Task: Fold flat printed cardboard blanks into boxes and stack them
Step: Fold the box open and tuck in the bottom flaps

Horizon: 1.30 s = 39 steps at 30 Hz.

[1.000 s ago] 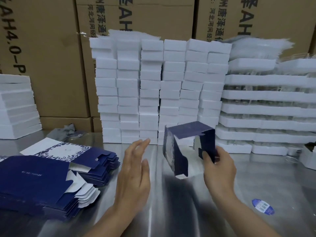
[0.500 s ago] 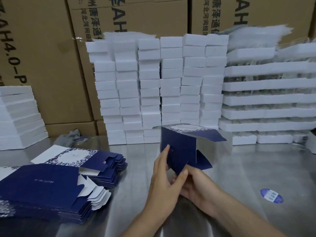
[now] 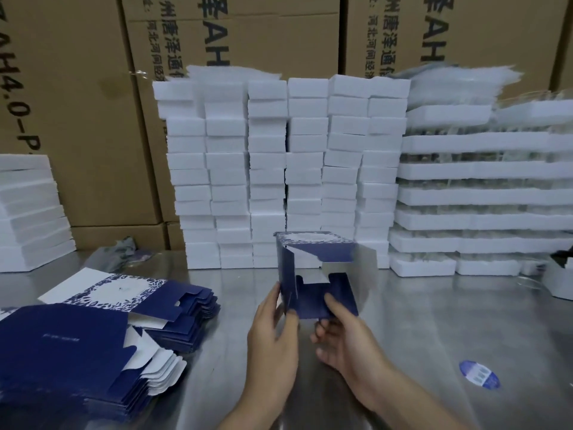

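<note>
Navy box (image 3: 313,301) in left hand (image 3: 273,333), right hand (image 3: 344,339)

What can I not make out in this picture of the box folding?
Head view, all:
1. Half-folded box: right side smeared by motion blur.
2. Right hand: fingertips partly hidden behind the box.
3. Flat blanks: printed line too small to read.
4. Round sticker: text blurred.
5. Dark thing: cut off by the right edge.
</note>
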Each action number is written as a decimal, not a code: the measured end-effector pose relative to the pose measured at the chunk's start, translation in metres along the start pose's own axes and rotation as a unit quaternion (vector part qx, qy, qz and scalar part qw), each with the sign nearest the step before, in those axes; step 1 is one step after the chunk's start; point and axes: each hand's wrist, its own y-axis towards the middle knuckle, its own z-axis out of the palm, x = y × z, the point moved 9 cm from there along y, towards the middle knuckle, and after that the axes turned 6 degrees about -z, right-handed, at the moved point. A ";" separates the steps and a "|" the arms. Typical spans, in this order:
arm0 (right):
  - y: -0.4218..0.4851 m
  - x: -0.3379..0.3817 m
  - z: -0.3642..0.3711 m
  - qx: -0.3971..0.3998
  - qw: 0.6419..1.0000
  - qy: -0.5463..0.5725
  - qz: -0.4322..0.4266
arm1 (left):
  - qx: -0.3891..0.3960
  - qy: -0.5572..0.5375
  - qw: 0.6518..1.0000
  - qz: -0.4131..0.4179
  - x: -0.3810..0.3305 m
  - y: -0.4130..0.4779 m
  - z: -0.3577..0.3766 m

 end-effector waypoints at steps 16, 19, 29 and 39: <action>0.010 0.008 0.000 0.003 0.988 -0.141 -0.069 | 0.112 -0.008 0.977 -0.180 0.027 0.008 0.027; 0.007 0.011 0.003 0.012 0.985 -0.154 -0.077 | 0.082 -0.026 0.977 -0.193 0.035 0.010 0.022; 0.008 0.007 -0.006 -0.038 0.985 -0.129 -0.104 | 0.038 -0.070 0.967 -0.241 0.041 0.013 0.010; 0.007 0.012 -0.001 -0.023 0.984 -0.137 -0.116 | 0.036 -0.042 0.974 -0.220 0.037 0.010 0.008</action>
